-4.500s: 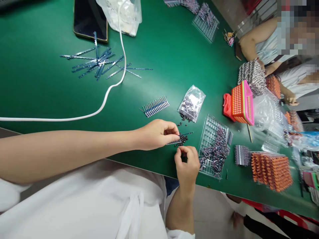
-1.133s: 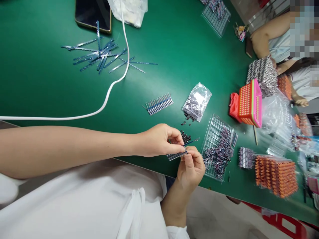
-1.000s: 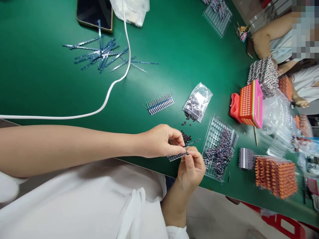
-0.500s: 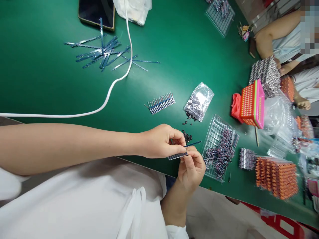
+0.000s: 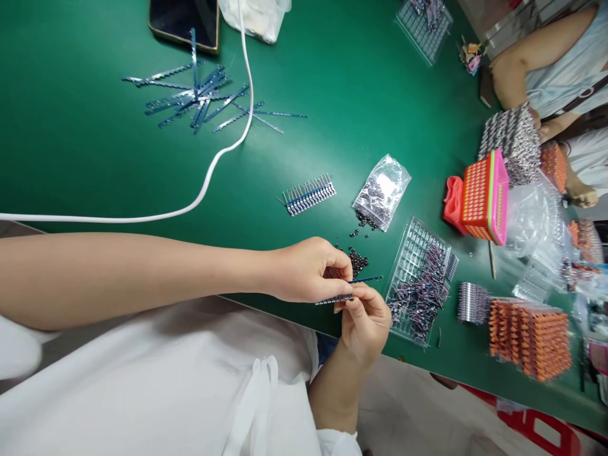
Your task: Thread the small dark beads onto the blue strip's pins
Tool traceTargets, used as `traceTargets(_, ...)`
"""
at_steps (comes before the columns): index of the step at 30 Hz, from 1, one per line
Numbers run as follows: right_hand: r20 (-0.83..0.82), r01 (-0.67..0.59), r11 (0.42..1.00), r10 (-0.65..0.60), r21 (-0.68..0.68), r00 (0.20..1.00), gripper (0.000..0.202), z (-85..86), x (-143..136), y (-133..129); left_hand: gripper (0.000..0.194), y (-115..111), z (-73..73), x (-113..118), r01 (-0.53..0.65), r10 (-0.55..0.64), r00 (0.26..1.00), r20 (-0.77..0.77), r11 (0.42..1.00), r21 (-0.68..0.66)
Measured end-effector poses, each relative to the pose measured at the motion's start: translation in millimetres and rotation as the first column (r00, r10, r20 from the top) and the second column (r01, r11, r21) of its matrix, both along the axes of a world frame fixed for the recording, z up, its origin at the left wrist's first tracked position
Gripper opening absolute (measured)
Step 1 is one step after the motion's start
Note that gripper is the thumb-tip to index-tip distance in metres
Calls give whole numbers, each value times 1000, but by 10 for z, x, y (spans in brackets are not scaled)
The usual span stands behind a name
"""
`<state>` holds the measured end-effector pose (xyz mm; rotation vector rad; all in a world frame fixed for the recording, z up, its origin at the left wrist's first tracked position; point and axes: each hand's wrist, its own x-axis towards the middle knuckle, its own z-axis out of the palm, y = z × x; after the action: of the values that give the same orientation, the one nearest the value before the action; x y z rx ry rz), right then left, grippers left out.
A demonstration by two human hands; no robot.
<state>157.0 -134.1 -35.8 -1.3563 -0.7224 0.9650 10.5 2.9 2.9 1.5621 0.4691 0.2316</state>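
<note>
The thumb and fingertips of the left hand [image 5: 308,271] were pinched on a segmented strip [image 5: 335,299], held just inside the table's near edge. The right hand [image 5: 368,320], thumb and fingers drawn together, gripped the same strip at its end; whether a bead sat between those tips was too small to tell. A slim blue length [image 5: 368,279] stuck out past the left fingertips, and whether it was joined to the strip could not be told. The strip looked part-way through handling, though its covered segments hid how much was done. Just beyond the fingers lay a pile of dark beads [image 5: 358,261], enough to suggest plenty left to use. Farther in from the near edge was a second, wired strip [image 5: 311,195], finished or waiting, with a clear bag [image 5: 382,190] of similar beads to its right. Beside the right hand, a clear tray [image 5: 403,247] stood close to the near edge, loaded with tangled pin pieces [image 5: 422,291], seemingly made in quantity. Well away from that edge, loose blue strips [image 5: 197,98] lay heaped and untouched, partly under a white cable [image 5: 206,180].
</note>
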Motion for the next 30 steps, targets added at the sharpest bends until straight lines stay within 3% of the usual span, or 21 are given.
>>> traceTargets(30,29,67,998,-67,-14,997,12,-8,-52,13,18,-7,-10,0,-4,2,1000,23,997,74)
